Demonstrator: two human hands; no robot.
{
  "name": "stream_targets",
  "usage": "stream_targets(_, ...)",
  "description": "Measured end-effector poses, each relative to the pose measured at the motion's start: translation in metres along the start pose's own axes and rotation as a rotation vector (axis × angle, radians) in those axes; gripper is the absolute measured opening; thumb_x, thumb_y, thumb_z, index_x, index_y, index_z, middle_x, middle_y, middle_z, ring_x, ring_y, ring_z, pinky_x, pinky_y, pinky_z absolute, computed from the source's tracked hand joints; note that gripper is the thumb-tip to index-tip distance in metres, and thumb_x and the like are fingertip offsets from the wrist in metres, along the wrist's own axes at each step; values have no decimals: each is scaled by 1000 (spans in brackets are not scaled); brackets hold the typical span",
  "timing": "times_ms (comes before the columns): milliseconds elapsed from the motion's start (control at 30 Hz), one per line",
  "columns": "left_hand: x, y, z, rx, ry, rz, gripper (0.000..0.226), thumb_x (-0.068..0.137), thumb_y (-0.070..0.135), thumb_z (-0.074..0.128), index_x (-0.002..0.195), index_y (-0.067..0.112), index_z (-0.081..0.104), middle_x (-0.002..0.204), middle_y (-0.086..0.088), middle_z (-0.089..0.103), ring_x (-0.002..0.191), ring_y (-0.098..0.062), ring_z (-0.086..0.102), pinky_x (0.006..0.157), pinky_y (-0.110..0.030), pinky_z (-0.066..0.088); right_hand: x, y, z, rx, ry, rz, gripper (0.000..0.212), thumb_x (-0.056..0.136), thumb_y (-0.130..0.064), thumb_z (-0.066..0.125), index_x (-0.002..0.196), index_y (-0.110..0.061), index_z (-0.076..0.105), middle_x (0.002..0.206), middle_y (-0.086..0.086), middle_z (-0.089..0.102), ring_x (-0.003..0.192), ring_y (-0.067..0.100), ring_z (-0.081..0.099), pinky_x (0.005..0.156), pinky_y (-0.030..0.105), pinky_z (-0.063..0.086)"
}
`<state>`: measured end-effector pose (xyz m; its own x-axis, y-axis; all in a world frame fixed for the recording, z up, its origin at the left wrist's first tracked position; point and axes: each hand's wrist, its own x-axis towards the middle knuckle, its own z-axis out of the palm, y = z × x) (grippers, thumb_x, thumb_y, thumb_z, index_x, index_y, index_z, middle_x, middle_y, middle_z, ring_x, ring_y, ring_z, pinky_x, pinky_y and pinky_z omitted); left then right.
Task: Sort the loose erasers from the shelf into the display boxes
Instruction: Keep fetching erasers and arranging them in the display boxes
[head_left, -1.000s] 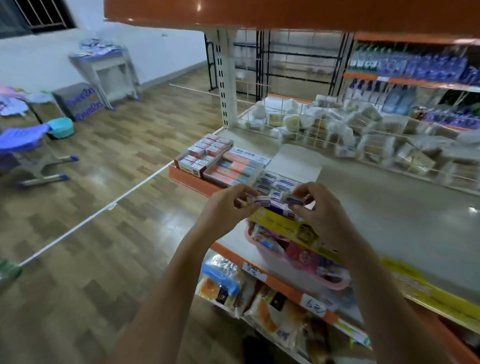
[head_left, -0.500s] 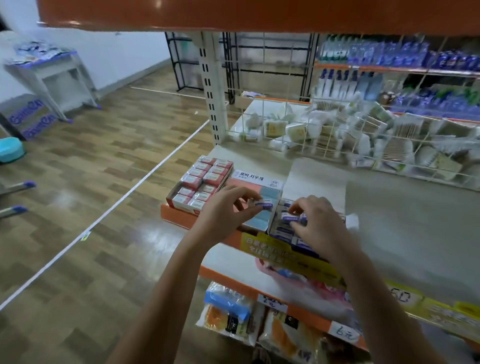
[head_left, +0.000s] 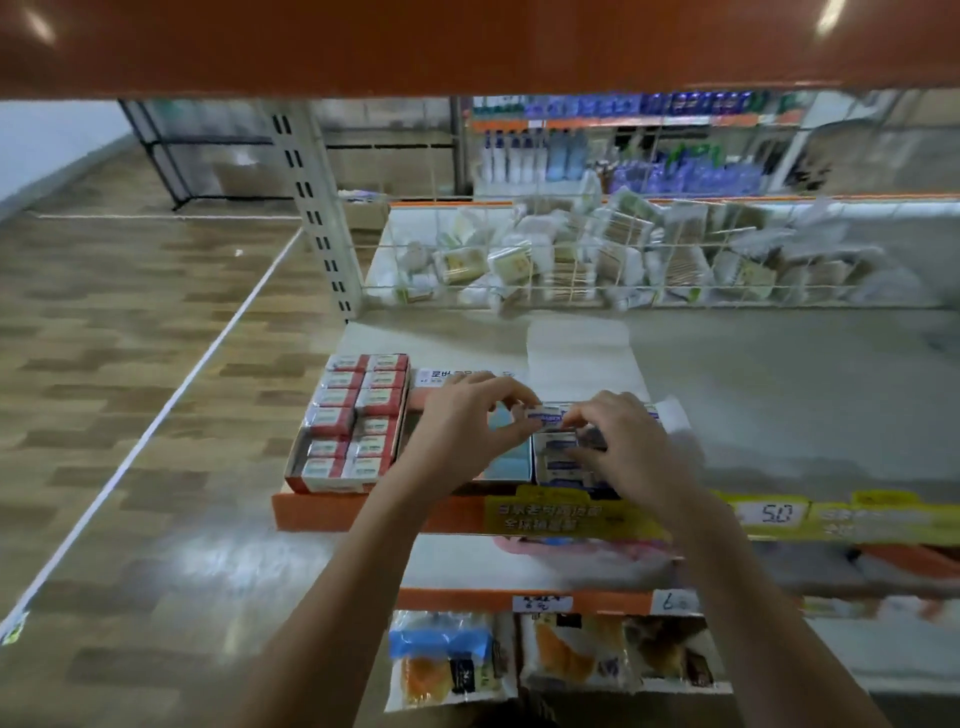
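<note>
Since 0.5 s ago both hands have closed in on each other: they now meet over the display box, where before each pinched its own eraser some way apart. Nearest, on the lower shelf, snack packets (head_left: 452, 660) lie under handwritten price tags. Above, the left hand (head_left: 462, 421) and right hand (head_left: 623, 441) each pinch one end of a single white-and-blue eraser (head_left: 545, 417), fingers curled on it, held just over the blue-eraser display box (head_left: 563, 462) at the shelf's front edge. Whether the eraser touches those below cannot be told; motion blur. Left of that box sits a pale blue and pink box (head_left: 511, 460), partly hidden by the left hand, then a red-eraser display box (head_left: 353, 421), filled in two columns. A yellow price strip (head_left: 566, 514) runs along the shelf edge. Farther back, a wire basket (head_left: 649, 260) holds pale packets; bottles (head_left: 623, 156) line distant shelves.
</note>
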<state>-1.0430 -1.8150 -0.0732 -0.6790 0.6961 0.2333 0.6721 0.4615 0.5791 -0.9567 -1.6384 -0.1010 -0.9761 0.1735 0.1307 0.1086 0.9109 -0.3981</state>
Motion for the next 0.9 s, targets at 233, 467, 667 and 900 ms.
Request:
stream_targets(233,25,24,41,224,-148,119,22,87,43,55,103,29,59,99,13,66,99,-15,48,85,-35,30,-38,32,-32,10,260,347,30,84,-13,67,113,-13,61,105,3,55,89,17,53,74,23,37)
stream_targets(467,30,29,63,371,-149,175,25,89,44,54,108,30,61,110,8,60,107,-17,45,87,-34,22,-50,43,-28,51,251,500,26,89,-21,61,112,-10,60,87,-1,55,75,15,54,68,25,39)
stream_targets(667,26,23,61,445,-113,215,20,93,40,48,108,29,56,106,8,62,104,-19,46,87,-36,21,-50,40,-26,63,264,515,24,90,-17,60,113,-10,59,80,-3,56,74,14,52,68,24,37)
stream_targets(900,28,27,63,513,-131,214,18,93,36,49,103,26,59,104,5,61,101,-20,47,86,-37,27,-50,35,-27,80,257,536,24,90,-17,58,114,-11,59,76,-3,57,72,15,55,65,25,40)
